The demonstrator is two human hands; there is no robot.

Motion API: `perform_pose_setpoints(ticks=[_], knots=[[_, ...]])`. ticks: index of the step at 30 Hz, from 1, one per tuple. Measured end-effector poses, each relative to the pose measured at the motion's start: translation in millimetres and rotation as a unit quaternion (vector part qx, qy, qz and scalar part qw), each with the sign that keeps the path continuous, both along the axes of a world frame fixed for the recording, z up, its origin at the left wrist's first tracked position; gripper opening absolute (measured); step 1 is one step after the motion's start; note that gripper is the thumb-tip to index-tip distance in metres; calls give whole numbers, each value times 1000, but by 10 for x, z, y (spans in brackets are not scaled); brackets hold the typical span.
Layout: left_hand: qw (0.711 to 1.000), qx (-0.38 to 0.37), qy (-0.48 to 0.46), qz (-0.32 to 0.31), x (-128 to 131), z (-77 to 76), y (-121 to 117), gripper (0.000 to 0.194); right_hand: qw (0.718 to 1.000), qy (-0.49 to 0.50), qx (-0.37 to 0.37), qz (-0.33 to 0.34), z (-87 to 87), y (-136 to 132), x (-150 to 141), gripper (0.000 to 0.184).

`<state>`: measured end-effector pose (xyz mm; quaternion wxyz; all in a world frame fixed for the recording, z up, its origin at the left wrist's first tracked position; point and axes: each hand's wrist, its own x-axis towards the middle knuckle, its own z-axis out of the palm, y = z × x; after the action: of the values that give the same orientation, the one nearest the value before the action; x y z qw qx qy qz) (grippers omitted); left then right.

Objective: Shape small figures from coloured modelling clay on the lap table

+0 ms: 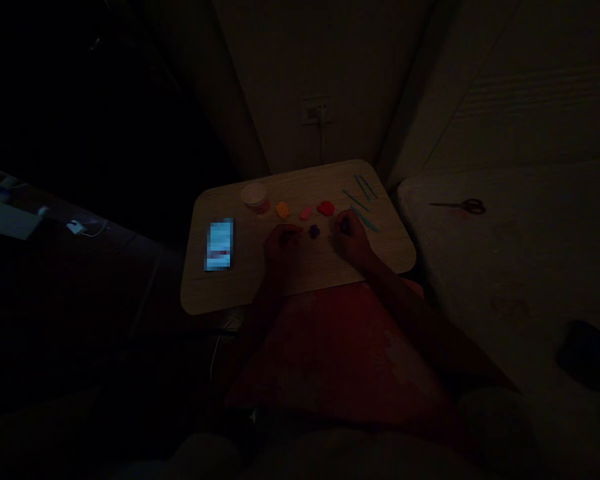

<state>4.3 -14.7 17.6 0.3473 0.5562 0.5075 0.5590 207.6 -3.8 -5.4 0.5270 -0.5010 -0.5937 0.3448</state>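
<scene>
The light is very dim. On the small wooden table a purple lump of modelling clay point(315, 231) lies between my hands. My left hand point(281, 243) is just left of it, fingers stretched toward the lump, with nothing visible in them. To its right, my right hand point(354, 241) is closed, its fingers curled round a dark purple piece of clay point(344, 226). Behind the hands sit an orange clay lump point(283, 210), a pink clay lump point(306, 213) and a red clay lump point(326, 208). A flat teal tool point(365, 219) rests beside my right hand.
Several thin teal sticks point(363, 189) lie at the back right of the table point(245, 280). A tub point(255, 198) stands at the back left, and a lit phone point(219, 245) is on the left. Scissors point(463, 206) lie on the pale surface to the right.
</scene>
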Motion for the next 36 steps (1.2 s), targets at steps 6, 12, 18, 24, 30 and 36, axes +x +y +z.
perform_pose_setpoints(ticks=[6, 12, 18, 24, 30, 36], knots=[[1000, -19, 1, 8, -11, -29, 15, 16, 981, -195, -11, -11, 135, -85, -97, 50], [1000, -7, 22, -16, -21, -2, 13, 11, 944, -330, -27, -8, 199, -81, -207, 50], [997, 50, 63, -16, -40, -5, 46, 6, 945, -327, -20, -12, 213, -91, -196, 32], [997, 44, 50, -32, -58, -69, 53, 13, 963, -270, 4, 20, 196, -103, -121, 35], [998, 38, 29, -39, -39, -88, 27, 15, 967, -248, 30, 43, 168, -95, -98, 30], [998, 25, 35, -39, -24, -58, 10, 12, 967, -245, 46, 56, 146, -93, -91, 31]])
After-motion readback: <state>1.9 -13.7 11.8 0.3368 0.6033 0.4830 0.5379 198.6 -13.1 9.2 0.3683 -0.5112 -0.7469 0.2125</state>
